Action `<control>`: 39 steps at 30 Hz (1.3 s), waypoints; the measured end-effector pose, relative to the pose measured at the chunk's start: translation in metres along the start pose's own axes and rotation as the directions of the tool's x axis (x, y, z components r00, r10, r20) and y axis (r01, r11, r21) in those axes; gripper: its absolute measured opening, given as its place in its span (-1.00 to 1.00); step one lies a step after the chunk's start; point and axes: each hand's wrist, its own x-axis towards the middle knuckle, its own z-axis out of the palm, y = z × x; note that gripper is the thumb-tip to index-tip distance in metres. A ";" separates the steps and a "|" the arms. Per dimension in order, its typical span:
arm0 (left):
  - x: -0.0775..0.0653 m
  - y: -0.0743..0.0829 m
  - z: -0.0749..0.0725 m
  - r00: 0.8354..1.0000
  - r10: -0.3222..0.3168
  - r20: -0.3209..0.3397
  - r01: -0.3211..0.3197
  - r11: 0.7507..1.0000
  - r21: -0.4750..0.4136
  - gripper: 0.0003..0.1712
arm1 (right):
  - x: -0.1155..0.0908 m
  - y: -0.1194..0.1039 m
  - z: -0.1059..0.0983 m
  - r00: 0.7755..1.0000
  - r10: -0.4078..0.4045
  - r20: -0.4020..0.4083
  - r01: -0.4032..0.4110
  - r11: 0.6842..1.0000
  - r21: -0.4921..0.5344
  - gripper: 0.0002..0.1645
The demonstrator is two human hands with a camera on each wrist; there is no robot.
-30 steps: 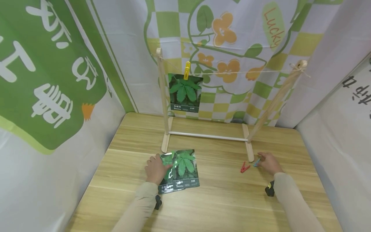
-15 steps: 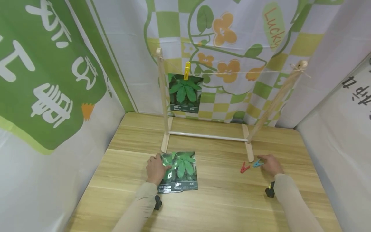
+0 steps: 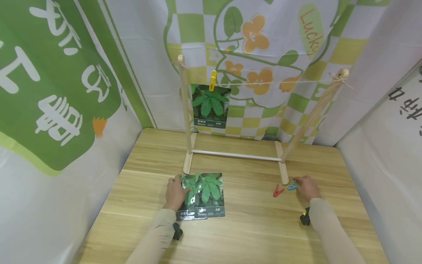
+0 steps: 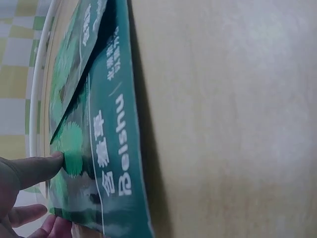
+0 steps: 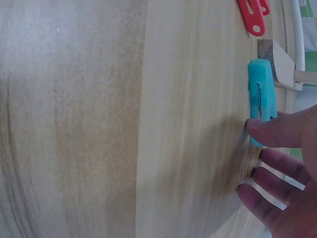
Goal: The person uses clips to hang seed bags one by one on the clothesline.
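Left hand (image 3: pixel 174 194) round packet (image 3: pixel 190 201), right hand (image 3: pixel 308 188) round blue clip (image 3: pixel 292 186) — red clip (image 3: pixel 276 193), rack (image 3: pixel 235 155) nearby

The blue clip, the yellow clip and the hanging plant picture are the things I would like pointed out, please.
Blue clip (image 5: pixel 265 94): right wrist view, on its body.
Yellow clip (image 3: pixel 212 80): head view, on its middle.
Hanging plant picture (image 3: pixel 211 106): head view, on its printed leaves.

Cloth-screened nook, room type unclear: checkered flower-print curtain (image 3: pixel 263 44), green character-printed drape (image 3: pixel 62 84), white sheet (image 3: pixel 379 139), wood-grain table (image 3: pixel 250 227).
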 end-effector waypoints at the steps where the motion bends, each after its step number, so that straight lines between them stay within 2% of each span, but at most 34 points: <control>1: 0.000 -0.001 0.000 1.000 -0.004 0.004 0.004 1.000 -0.009 -0.15 | -0.001 0.000 0.000 1.000 0.002 0.000 -0.002 1.000 0.000 -0.44; 10: 0.005 -0.005 -0.007 0.998 -0.050 0.041 0.055 0.989 -0.136 -0.17 | -0.007 0.001 0.000 1.000 -0.005 -0.002 0.005 1.000 0.022 -0.48; 14: 0.006 -0.005 -0.009 0.997 -0.065 0.046 0.072 0.980 -0.185 -0.19 | -0.008 0.007 -0.001 1.000 0.006 0.003 -0.007 0.995 0.101 -0.50; 21: 0.009 -0.008 -0.012 0.988 -0.150 0.030 0.153 0.954 -0.259 -0.50 | -0.015 0.017 -0.006 0.991 0.085 0.104 -0.113 0.943 0.314 -0.40; 25: 0.009 -0.010 -0.015 0.986 -0.165 0.036 0.168 0.936 -0.308 -0.56 | -0.017 0.017 -0.007 0.982 0.128 0.136 -0.171 0.908 0.381 -0.34; 27: 0.010 -0.011 -0.016 0.985 -0.170 0.042 0.174 0.929 -0.325 -0.56 | -0.017 0.016 -0.007 0.978 0.145 0.150 -0.197 0.878 0.436 -0.33; 28: 0.010 -0.012 -0.016 0.984 -0.175 0.045 0.180 0.925 -0.336 -0.57 | -0.017 0.015 -0.006 0.974 0.160 0.161 -0.219 0.852 0.476 -0.32; 32: 0.010 -0.013 -0.017 0.979 -0.198 0.051 0.203 0.910 -0.361 -0.60 | -0.016 0.012 -0.003 0.965 0.181 0.188 -0.261 0.718 0.646 -0.32; 34: 0.009 -0.012 -0.018 0.975 -0.214 0.060 0.221 0.902 -0.371 -0.61 | -0.016 0.011 -0.001 0.965 0.185 0.185 -0.262 0.667 0.697 -0.31; 36: 0.008 -0.012 -0.019 0.971 -0.228 0.069 0.237 0.896 -0.376 -0.61 | -0.017 0.010 0.001 0.967 0.186 0.172 -0.252 0.647 0.720 -0.32; 39: 0.006 -0.010 -0.022 0.968 -0.237 0.079 0.249 0.888 -0.387 -0.61 | -0.017 0.009 0.003 0.968 0.187 0.167 -0.249 0.641 0.726 -0.32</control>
